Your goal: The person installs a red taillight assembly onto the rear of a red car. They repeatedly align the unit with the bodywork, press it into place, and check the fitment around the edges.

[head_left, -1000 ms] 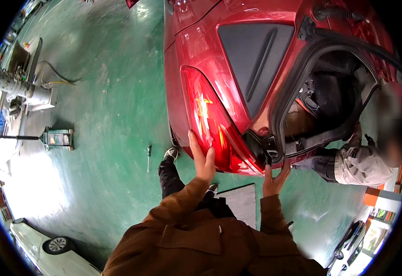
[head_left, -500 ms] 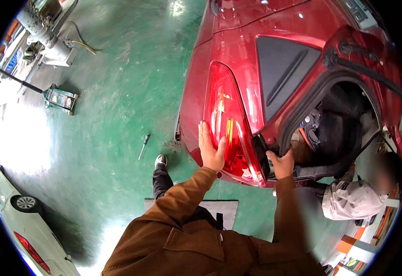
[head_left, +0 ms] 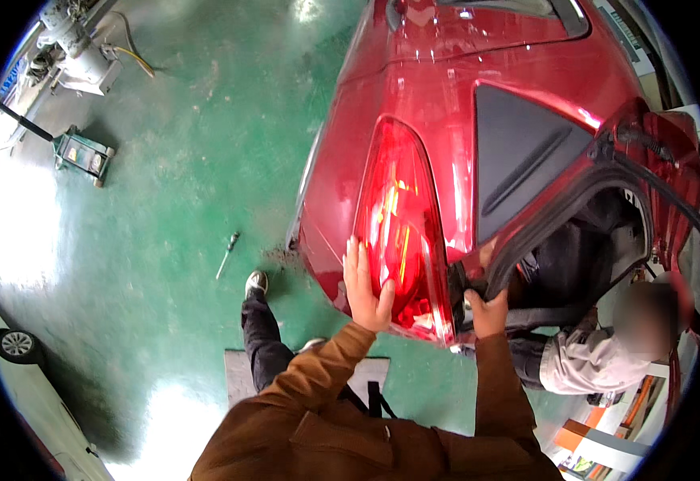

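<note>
Left hand [head_left: 368, 293] spread flat, I seemingly steady the tapered, glossy red plastic tail-light [head_left: 402, 208]; the next move likely needs even pressure.

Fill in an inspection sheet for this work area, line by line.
Surface: green floor, glossy, with bright reflections and dark debris near the car.
Work items: red car, rear compartment open; red tail light, full seating cannot be told.
Clutter: screwdriver lying loose; grey board under the person; floor jack at far left.
Hands: left hand spread against the light; right hand by the black seal, fingers partly hidden.
Cables: partly yellow hose or cable, upper left.
Surroundings: co-worker at right; pale car lower left.
</note>
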`<state>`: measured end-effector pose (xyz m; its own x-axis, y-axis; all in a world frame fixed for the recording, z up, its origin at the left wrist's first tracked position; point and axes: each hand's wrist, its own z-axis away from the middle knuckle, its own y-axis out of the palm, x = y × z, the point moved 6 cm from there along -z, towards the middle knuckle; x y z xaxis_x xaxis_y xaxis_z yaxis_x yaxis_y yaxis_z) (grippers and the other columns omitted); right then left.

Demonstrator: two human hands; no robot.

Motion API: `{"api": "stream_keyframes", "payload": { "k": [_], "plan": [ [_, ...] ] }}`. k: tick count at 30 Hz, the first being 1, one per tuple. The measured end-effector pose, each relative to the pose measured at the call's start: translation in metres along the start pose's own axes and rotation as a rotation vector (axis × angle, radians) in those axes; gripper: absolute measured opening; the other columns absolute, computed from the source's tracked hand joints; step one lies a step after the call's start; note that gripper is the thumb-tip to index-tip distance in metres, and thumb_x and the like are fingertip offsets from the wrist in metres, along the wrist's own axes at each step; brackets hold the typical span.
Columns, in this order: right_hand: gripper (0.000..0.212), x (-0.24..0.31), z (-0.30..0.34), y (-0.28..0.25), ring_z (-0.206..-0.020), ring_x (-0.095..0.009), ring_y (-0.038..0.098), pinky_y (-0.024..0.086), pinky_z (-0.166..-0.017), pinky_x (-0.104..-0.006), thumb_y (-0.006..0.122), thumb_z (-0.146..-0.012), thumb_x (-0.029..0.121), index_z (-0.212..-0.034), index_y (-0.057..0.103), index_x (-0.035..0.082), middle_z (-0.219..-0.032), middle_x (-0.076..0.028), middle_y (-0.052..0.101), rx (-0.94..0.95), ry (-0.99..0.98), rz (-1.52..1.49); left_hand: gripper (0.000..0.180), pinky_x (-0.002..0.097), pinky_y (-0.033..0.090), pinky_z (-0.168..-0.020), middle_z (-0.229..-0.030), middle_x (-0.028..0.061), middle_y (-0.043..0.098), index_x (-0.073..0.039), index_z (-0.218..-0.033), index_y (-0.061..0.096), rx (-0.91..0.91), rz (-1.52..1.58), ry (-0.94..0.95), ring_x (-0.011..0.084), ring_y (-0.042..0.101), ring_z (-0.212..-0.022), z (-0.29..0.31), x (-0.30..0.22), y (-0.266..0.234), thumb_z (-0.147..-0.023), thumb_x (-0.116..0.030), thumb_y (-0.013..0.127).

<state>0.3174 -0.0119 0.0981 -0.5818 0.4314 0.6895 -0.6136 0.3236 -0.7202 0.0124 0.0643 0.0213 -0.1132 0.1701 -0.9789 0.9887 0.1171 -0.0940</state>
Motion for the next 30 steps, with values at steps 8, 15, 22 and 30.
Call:
{"api": "stream_keyframes", "payload": {
  "k": [8, 15, 22, 30],
  "plan": [
    [0.079, 0.026, 0.0, 0.011, -0.125, -0.027, 0.06, 0.045, -0.11, -0.0402, 0.087, -0.078, 0.015, -0.144, 0.047, -0.003, -0.139, -0.015, 0.061, -0.012, -0.105, -0.134, 0.086, 0.0517, 0.013, -0.128, -0.168, 0.03, 0.022, 0.007, -0.162, 0.021, -0.035, -0.019, 0.042, 0.0457, 0.019, -0.157, -0.002, -0.009, -0.002, -0.089, -0.019, 0.059],
    [0.076, 0.025, -0.004, 0.005, -0.122, -0.027, 0.062, 0.046, -0.108, -0.0399, 0.086, -0.079, 0.012, -0.143, 0.047, -0.003, -0.135, -0.016, 0.063, 0.009, -0.064, -0.135, 0.086, 0.0489, 0.007, -0.129, -0.169, 0.0291, 0.02, 0.011, -0.161, 0.02, -0.013, 0.037, 0.051, 0.0422, 0.016, -0.159, 0.019, 0.001, -0.01, -0.091, -0.021, 0.057],
    [0.074, 0.026, -0.015, 0.006, -0.126, -0.022, 0.056, 0.042, -0.112, -0.0379, 0.078, -0.084, 0.006, -0.149, 0.043, -0.001, -0.138, -0.012, 0.059, 0.072, -0.112, -0.129, 0.085, 0.0519, 0.014, -0.128, -0.168, 0.0312, 0.02, 0.008, -0.161, 0.023, 0.001, -0.011, 0.056, 0.046, 0.019, -0.157, 0.001, 0.001, 0.01, -0.092, -0.024, 0.061],
    [0.079, 0.022, -0.015, 0.003, -0.126, -0.026, 0.057, 0.043, -0.111, -0.0395, 0.084, -0.083, 0.016, -0.147, 0.044, -0.003, -0.14, -0.015, 0.059, 0.031, -0.112, -0.079, 0.084, 0.049, 0.013, -0.128, -0.169, 0.0303, 0.02, 0.008, -0.162, 0.02, 0.013, -0.053, 0.145, 0.0432, 0.017, -0.159, -0.008, -0.009, 0.008, -0.092, -0.019, 0.057]
  ]
}}
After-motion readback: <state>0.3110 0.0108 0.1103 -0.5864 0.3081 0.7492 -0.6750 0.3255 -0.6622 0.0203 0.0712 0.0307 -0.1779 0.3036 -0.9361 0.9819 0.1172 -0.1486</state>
